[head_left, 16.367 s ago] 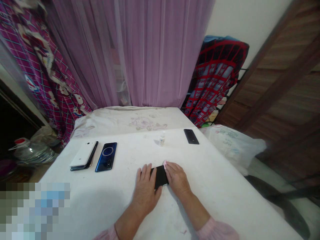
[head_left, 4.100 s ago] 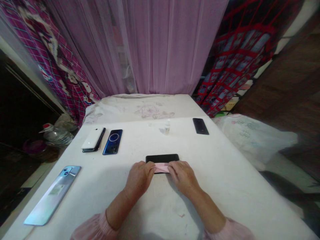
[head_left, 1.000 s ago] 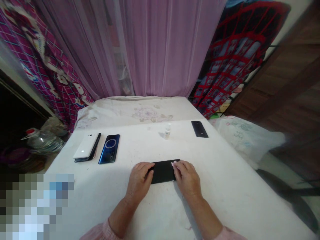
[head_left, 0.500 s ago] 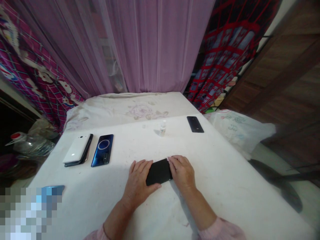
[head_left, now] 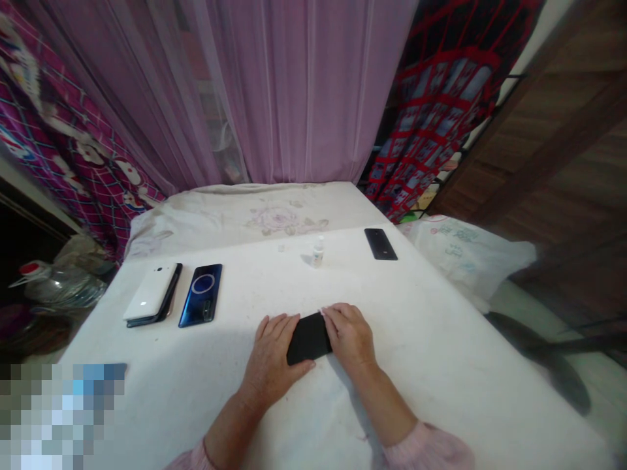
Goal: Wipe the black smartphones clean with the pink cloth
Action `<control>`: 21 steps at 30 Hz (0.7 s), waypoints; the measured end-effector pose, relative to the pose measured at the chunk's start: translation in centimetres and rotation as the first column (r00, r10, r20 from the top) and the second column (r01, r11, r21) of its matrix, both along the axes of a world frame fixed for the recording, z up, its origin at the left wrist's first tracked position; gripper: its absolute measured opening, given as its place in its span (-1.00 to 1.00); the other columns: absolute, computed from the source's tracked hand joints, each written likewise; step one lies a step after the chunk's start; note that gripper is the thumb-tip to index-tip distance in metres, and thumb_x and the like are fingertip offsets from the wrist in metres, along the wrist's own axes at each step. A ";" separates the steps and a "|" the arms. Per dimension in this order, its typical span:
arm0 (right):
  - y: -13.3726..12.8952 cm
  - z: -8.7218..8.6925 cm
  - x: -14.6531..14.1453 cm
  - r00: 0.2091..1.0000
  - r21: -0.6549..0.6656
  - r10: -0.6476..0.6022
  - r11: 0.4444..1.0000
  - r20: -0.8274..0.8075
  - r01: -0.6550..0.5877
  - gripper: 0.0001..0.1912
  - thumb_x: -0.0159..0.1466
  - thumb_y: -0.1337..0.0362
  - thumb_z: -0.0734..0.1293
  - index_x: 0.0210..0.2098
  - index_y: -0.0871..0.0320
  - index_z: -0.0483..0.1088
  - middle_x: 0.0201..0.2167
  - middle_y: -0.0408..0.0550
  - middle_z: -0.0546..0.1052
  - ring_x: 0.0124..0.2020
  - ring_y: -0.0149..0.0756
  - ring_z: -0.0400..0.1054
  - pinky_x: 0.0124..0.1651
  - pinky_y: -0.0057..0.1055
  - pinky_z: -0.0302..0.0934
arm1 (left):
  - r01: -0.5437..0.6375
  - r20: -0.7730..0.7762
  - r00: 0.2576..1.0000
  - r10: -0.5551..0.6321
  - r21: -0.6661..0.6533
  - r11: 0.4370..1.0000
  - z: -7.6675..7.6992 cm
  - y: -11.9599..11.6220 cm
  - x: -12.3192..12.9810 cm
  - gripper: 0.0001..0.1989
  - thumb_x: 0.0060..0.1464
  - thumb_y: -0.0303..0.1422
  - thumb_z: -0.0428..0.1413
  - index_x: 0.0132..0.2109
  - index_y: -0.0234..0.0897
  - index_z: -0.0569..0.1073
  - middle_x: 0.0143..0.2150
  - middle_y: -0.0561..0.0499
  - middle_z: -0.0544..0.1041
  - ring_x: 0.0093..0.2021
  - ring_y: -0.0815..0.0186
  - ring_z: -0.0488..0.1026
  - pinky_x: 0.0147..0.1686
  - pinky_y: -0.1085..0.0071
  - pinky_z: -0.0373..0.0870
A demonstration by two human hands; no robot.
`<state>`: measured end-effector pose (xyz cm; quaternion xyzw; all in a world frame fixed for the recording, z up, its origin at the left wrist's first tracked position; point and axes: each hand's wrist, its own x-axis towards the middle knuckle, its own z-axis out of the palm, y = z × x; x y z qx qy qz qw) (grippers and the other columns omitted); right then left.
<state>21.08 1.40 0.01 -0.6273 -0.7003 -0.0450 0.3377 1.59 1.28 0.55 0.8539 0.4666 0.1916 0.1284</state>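
Observation:
A black smartphone lies on the white tablecloth, its plain dark face up. My left hand grips its left end, thumb along the near edge and fingers at the far edge. Over the phone's right part is my right hand, fingers bent and pressed together on the surface. A tiny bit of white shows at those fingertips, perhaps a cloth or pad; most of it is hidden. Beyond the hands stands a small white bottle, upright, with a small clear cap-like piece to its left.
To the left lie a blue phone and a stack of phones with a white one on top. A dark phone rests near the right edge. A plastic bag hangs beside the table; a large water bottle stands at left.
My right hand has slid left along the phone, covering more of it. My left hand and the phone have stayed nearly in place.

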 end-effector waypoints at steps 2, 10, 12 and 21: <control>0.0 0.0 -0.1 1.000 -0.011 0.002 1.000 -0.008 -0.002 -0.77 0.32 0.33 0.22 -0.26 0.09 0.53 -0.32 -0.04 0.51 -0.27 -0.28 0.33 -0.17 -0.37 0.24 | 0.007 -0.002 1.000 -0.006 0.010 1.000 -0.1 0.0 0.0 -0.28 0.01 -0.11 0.21 0.25 -0.29 0.20 0.17 -0.20 0.41 0.20 -0.03 0.30 0.23 -0.11 0.07; 0.4 0.0 2.0 0.991 0.004 -0.136 0.991 -0.014 0.136 -0.73 0.33 0.29 0.19 -0.29 0.08 0.53 -0.32 -0.04 0.52 -0.27 -0.27 0.33 -0.19 -0.37 0.23 | 0.004 -0.008 1.000 -0.004 0.038 0.999 -0.4 0.0 -0.1 -0.28 0.01 -0.14 0.21 0.25 -0.30 0.20 0.17 -0.21 0.41 0.19 -0.02 0.31 0.23 -0.08 0.09; 0.3 0.1 1.6 0.992 0.001 -0.125 0.992 -0.011 0.125 -0.73 0.33 0.30 0.19 -0.28 0.08 0.53 -0.31 -0.04 0.52 -0.27 -0.27 0.32 -0.18 -0.37 0.22 | 0.006 -0.004 1.000 -0.006 0.037 0.999 -0.3 0.0 0.0 -0.28 0.00 -0.15 0.21 0.25 -0.31 0.20 0.17 -0.21 0.41 0.19 -0.02 0.31 0.23 -0.07 0.09; 0.3 0.5 0.5 0.998 -0.027 -0.058 0.998 0.003 0.059 -0.76 0.33 0.31 0.21 -0.28 0.06 0.53 -0.32 -0.07 0.53 -0.29 -0.28 0.33 -0.22 -0.37 0.21 | 0.015 0.003 1.000 -0.016 0.064 0.998 -0.5 0.0 -0.1 -0.27 0.00 -0.21 0.21 0.27 -0.30 0.16 0.17 -0.20 0.41 0.19 -0.01 0.31 0.23 -0.07 0.09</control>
